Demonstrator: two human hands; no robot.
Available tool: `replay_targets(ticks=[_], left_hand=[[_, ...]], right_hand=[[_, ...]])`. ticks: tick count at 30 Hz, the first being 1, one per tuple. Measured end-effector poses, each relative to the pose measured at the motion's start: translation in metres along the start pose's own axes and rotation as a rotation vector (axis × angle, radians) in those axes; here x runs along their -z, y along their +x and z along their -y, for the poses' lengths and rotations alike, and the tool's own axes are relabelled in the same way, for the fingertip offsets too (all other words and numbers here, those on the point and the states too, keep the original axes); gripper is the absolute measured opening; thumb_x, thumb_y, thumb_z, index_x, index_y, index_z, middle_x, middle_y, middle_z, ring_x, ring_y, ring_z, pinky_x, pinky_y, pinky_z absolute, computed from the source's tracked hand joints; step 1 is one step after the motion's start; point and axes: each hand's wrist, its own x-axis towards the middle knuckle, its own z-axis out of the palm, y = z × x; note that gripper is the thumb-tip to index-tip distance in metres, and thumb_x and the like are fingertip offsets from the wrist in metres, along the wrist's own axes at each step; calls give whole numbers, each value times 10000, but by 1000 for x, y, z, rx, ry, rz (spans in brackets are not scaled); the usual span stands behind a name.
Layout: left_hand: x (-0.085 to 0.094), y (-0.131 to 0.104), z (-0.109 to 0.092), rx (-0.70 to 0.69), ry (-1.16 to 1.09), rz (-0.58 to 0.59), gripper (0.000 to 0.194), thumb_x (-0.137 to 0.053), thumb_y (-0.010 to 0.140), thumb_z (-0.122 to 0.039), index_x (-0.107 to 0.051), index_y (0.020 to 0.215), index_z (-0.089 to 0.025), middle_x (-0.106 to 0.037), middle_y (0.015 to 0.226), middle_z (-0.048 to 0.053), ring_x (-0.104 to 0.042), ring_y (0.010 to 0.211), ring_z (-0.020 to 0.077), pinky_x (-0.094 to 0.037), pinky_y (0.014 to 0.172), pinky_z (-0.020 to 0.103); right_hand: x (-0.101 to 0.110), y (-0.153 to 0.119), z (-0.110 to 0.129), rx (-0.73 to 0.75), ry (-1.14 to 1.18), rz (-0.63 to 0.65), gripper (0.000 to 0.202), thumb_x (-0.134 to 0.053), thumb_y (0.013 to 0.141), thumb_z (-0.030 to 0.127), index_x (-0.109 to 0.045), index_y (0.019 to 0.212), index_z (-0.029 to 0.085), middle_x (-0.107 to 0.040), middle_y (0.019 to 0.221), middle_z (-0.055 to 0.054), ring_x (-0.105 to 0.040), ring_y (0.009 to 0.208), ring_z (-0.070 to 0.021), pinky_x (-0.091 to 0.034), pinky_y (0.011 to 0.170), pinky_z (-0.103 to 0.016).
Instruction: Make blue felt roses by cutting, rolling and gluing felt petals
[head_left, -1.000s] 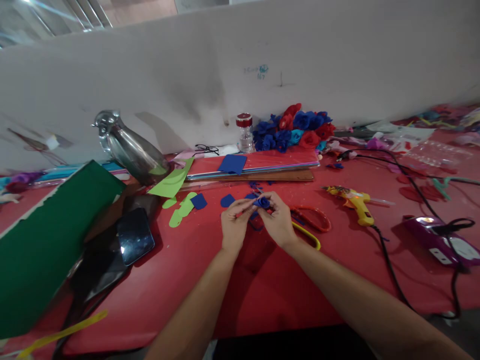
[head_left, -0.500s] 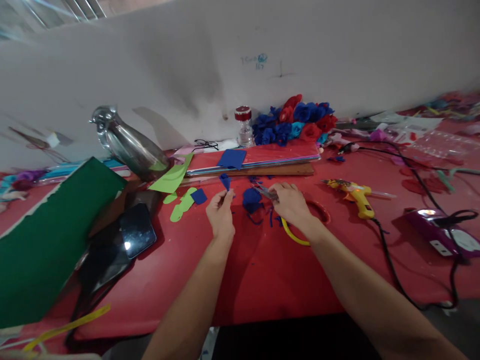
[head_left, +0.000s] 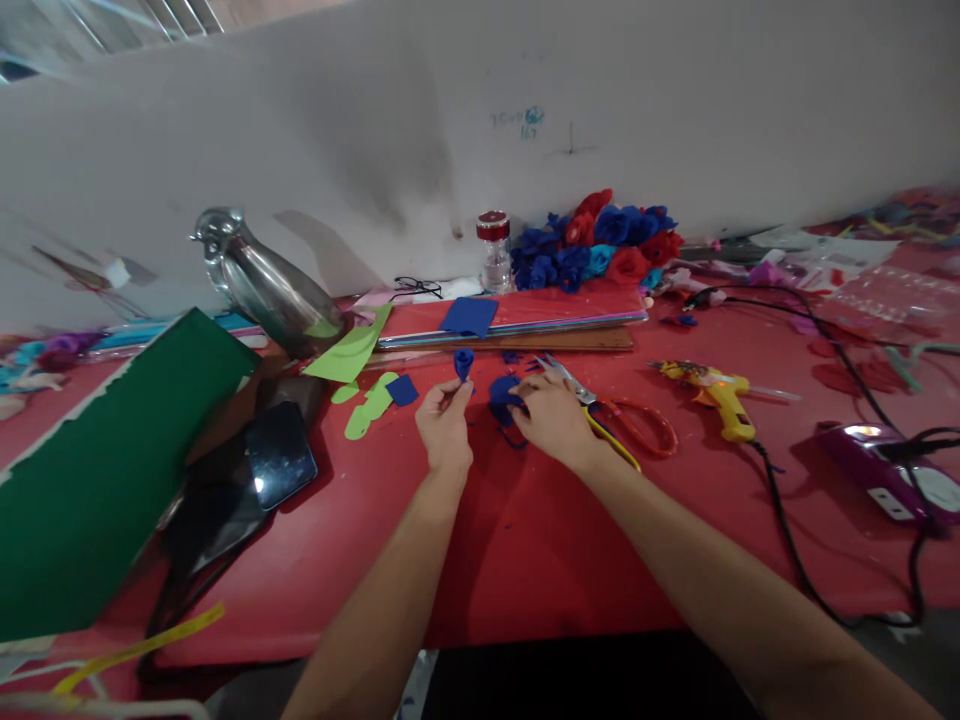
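Clock face centered on the hands, 12 straight ahead. Nearest is a yellow strip (head_left: 139,648) down around 8 o'clock. The green sheet (head_left: 112,490) and the phone (head_left: 280,456) sit roughly at 9.

Middle of the red desk (head_left: 525,540): the left hand (head_left: 444,425) has its grip pinched on a rolled blue piece (head_left: 463,362), held up off its fingertips toward 12. The right hand (head_left: 551,415) has fingers on the dark blue cutouts (head_left: 504,396); can't tell if that grip is closed on any, since the hand partly covers them. Scissors (head_left: 583,394) with red and yellow handles lie just beside it, toward 3. Further out at 3 there's a yellow glue gun (head_left: 724,398), then a purple socket box (head_left: 889,475) a bit lower, near 4. Lime cutouts (head_left: 376,398) are at 9.

Farther off at 12, a stack of sheets (head_left: 547,312) carries a blue square (head_left: 469,316). Behind that: steel pitcher (head_left: 274,290) at 10, red-lidded jar (head_left: 495,255) at 12, red and blue flowers (head_left: 596,240) at 1, then the wall (head_left: 375,130).
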Motion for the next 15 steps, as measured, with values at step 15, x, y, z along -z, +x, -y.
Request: replay_targets(ticks=[15], left_hand=[[0, -11, 0, 39, -23, 230, 238, -759, 584, -276, -563, 668, -171, -588, 642, -42, -541, 611, 75, -440, 676, 225]], right_hand=[[-11, 1, -10, 39, 204, -145, 188, -525, 848, 167, -710, 828, 192, -688, 860, -70, -562, 871, -214, -412, 858, -348]])
